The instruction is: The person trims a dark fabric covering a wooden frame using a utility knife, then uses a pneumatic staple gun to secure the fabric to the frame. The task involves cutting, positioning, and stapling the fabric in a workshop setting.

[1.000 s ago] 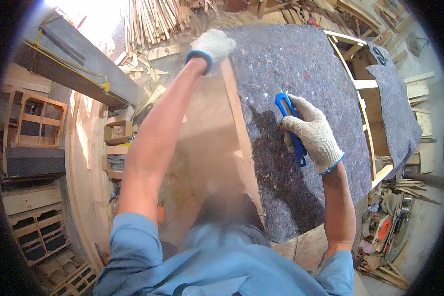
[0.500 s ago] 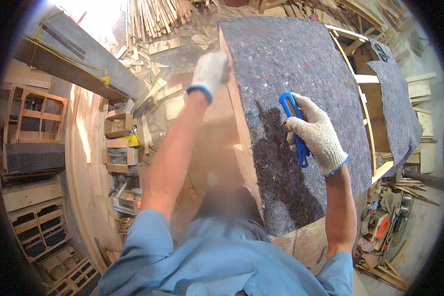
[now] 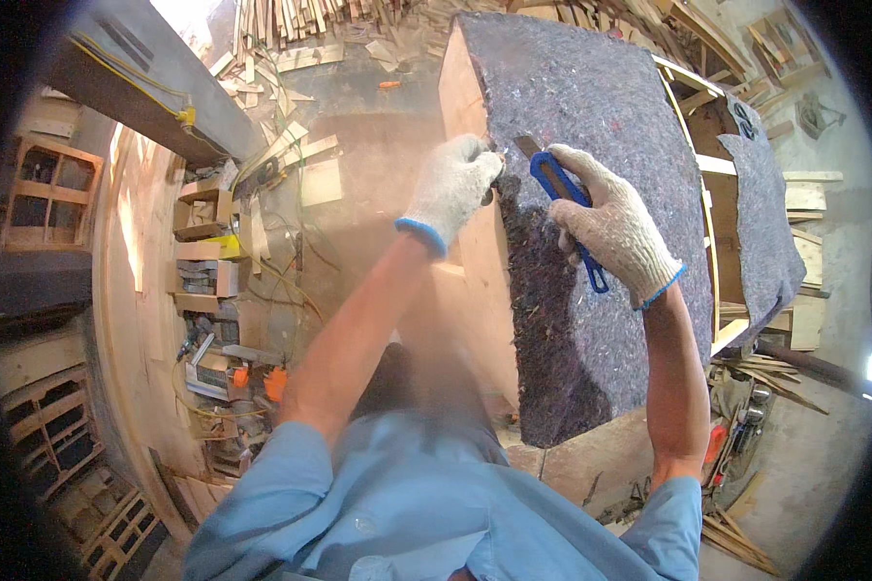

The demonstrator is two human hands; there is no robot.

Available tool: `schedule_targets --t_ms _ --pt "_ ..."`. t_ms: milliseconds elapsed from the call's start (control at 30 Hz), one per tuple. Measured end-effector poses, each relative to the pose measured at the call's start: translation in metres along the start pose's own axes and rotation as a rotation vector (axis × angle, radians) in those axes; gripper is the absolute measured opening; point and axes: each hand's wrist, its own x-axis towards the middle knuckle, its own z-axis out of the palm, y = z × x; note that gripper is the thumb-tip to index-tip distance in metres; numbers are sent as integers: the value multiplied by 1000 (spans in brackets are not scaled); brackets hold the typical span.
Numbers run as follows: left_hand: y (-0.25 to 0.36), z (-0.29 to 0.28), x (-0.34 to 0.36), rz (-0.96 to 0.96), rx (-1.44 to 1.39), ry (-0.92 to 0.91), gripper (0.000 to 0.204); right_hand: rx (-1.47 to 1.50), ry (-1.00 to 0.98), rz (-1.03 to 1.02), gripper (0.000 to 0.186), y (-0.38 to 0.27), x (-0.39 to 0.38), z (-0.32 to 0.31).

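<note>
Grey fibrous felt (image 3: 601,107) covers the top of a large wooden frame (image 3: 487,281) in front of me. My left hand (image 3: 451,189), in a white knit glove with a blue cuff, is closed at the felt's left edge, its fingertips pinching the border. My right hand (image 3: 622,228), gloved likewise, grips a blue utility knife (image 3: 545,174) above the felt. The knife's blade is out and points up-left, a short way right of my left fingertips. Whether the blade touches the felt, I cannot tell.
Right of the felt, bare frame slats (image 3: 715,165) show beside a second felt piece (image 3: 765,223). Wood strips (image 3: 291,19) and offcuts lie at the far left. Cardboard boxes (image 3: 203,213) and an orange-marked tool (image 3: 274,383) stand left, near a grey beam (image 3: 131,82) with a yellow cable.
My left hand has come nearer to me and to the right, closing at the felt's edge. The right hand, still holding the knife, has shifted slightly left. The whole view has shifted a little.
</note>
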Motion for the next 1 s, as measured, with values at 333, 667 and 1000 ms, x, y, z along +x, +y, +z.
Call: schedule_targets --t_ms 333,667,1000 --pt "2 -3 -1 17 -18 -5 18 -316 63 -213 54 5 21 16" --pt "0 -7 6 78 132 3 20 -664 132 -318 38 -11 26 32" --pt "-5 -10 12 229 333 19 29 -903 29 -296 26 -38 35 36"
